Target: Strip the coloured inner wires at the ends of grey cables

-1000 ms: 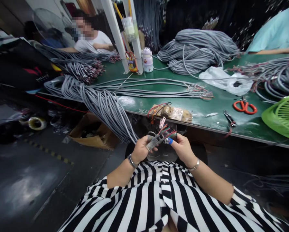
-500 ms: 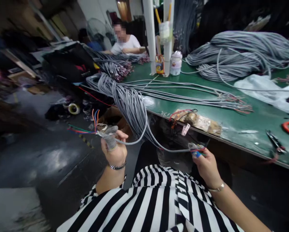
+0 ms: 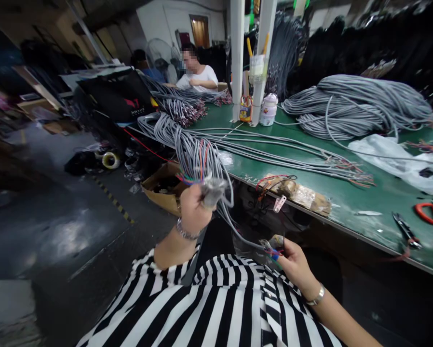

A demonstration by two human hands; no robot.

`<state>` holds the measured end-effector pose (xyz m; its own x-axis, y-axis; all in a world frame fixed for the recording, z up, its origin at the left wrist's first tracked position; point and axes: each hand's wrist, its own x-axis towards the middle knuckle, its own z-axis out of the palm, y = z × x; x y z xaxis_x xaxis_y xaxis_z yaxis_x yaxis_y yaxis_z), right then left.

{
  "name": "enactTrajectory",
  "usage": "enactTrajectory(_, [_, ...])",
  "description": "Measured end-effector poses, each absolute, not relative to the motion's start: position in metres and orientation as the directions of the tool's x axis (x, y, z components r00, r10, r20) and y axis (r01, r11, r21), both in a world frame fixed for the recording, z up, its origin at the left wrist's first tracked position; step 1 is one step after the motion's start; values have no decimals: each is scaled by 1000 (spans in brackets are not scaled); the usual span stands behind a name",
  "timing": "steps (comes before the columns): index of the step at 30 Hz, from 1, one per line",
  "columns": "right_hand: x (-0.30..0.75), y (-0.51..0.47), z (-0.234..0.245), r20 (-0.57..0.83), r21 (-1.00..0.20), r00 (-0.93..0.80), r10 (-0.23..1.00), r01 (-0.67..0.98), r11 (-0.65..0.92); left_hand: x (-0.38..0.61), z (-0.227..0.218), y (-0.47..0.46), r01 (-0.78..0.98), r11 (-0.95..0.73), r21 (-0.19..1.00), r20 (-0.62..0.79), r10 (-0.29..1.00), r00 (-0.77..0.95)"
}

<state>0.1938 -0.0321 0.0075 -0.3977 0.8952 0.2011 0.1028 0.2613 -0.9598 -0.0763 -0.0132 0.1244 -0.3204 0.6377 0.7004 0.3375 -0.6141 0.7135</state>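
Observation:
My left hand [image 3: 195,209] is closed around the end of a grey cable, in front of the hanging cable bundle [image 3: 195,149]. Loose red, blue and green wires [image 3: 187,180] fan out from this grip, and a blurred grey wrapping [image 3: 215,190] covers part of the fingers. Lower and to the right, my right hand [image 3: 298,265] pinches the stripped end of another grey cable [image 3: 249,242]. Thin coloured wires and a blue patch [image 3: 274,254] show at those fingertips. Both cables lead back to the bundle, which droops over the bench edge.
On the green bench [image 3: 252,161] lie straight cables, a taped block [image 3: 303,193], pliers [image 3: 406,230], orange-handled scissors [image 3: 431,214] and a plastic bag [image 3: 386,156]. A large cable coil [image 3: 357,103] sits behind. Below is a cardboard box [image 3: 162,193]. A person [image 3: 198,74] sits across the bench.
My left hand has moved right and slightly up, in front of the bundle, still gripping its cable. My right hand has come left and down with its cable end. The view has shifted.

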Motion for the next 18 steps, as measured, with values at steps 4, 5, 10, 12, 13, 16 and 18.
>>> enactTrajectory(4, [189,-36,11,217,-954,-420,881,100,282,-8,200,63,347,-737,580,789,615,-12])
enactTrajectory(5, [188,-37,13,224,-954,-416,881,92,286,9,213,80,373,-747,550,721,650,241])
enactTrajectory(10, [194,-42,20,194,-979,-275,942,3,202,44,193,94,219,-737,640,433,581,689])
enactTrajectory(12, [197,-41,19,112,-991,-173,978,-96,97,32,155,68,294,-722,626,422,631,650])
enactTrajectory(13, [199,-39,18,59,-986,-129,990,-163,38,23,134,54,338,-705,624,403,661,634])
enactTrajectory(16, [198,-32,17,-106,-929,-71,992,-348,-124,-6,80,14,403,-570,716,281,764,581])
enactTrajectory(18, [193,-27,20,-191,-897,-105,976,-385,-217,-19,56,-3,431,-520,737,206,780,590])
